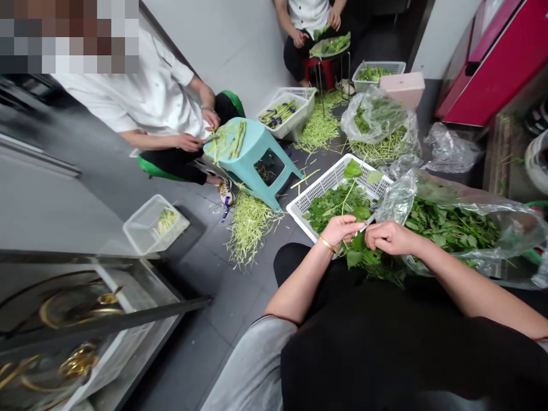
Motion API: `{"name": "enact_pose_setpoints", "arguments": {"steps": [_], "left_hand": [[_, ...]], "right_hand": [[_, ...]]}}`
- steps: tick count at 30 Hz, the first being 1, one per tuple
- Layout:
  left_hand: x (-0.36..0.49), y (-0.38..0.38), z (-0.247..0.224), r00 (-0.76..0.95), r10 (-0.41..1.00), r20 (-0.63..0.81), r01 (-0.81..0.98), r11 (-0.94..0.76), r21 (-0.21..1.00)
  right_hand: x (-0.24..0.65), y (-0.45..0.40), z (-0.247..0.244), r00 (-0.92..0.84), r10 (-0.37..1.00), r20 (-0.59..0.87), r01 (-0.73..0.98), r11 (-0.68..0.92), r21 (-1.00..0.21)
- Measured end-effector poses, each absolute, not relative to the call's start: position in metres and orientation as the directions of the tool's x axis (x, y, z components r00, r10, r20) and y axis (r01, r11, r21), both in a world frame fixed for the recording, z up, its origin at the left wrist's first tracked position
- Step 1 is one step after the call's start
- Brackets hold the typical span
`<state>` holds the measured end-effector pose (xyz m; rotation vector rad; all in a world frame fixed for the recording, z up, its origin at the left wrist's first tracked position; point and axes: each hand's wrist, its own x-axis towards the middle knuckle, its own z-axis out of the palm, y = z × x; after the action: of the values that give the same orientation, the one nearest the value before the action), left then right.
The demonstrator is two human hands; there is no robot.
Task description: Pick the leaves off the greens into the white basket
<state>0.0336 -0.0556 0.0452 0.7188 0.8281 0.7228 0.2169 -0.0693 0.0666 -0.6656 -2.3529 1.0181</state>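
Observation:
My left hand, with a gold bangle at the wrist, is closed on a leafy green stem whose leaves rise above the fingers. Close beside it, my right hand is curled into a fist; what it grips is too small to make out. A thin pale object shows between the two hands. Behind them is a white perforated basket holding green leaves. More leafy greens hang below my hands, over my lap. To the right lies a clear plastic bag full of leafy greens.
Across on the left, a person in white works at a light-blue stool. Another person sits farther back. Cut stems litter the floor. A white bin, a metal rack and a pink box stand around.

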Motion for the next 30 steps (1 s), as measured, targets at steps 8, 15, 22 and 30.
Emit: {"name": "enact_pose_setpoints", "arguments": {"steps": [8, 15, 22, 30], "left_hand": [[0.019, -0.041, 0.039, 0.295, 0.835, -0.465, -0.379, 0.549, 0.745], [0.021, -0.042, 0.029, 0.202, 0.844, -0.497, -0.47, 0.529, 0.707], [0.027, -0.057, 0.031, -0.013, 0.868, -0.497, -0.701, 0.346, 0.623], [0.007, -0.06, 0.039, -0.065, 0.857, -0.511, -0.659, 0.347, 0.667]], "right_hand": [[0.228, -0.054, 0.07, -0.27, 0.939, 0.213, 0.251, 0.282, -0.926], [0.195, -0.052, 0.038, -0.348, 0.935, -0.062, 0.506, 0.131, -0.853], [0.182, -0.035, 0.039, -0.331, 0.92, -0.207, 0.12, -0.177, -0.977], [0.191, -0.042, 0.058, -0.526, 0.844, -0.1, 0.431, 0.164, -0.887]]}}
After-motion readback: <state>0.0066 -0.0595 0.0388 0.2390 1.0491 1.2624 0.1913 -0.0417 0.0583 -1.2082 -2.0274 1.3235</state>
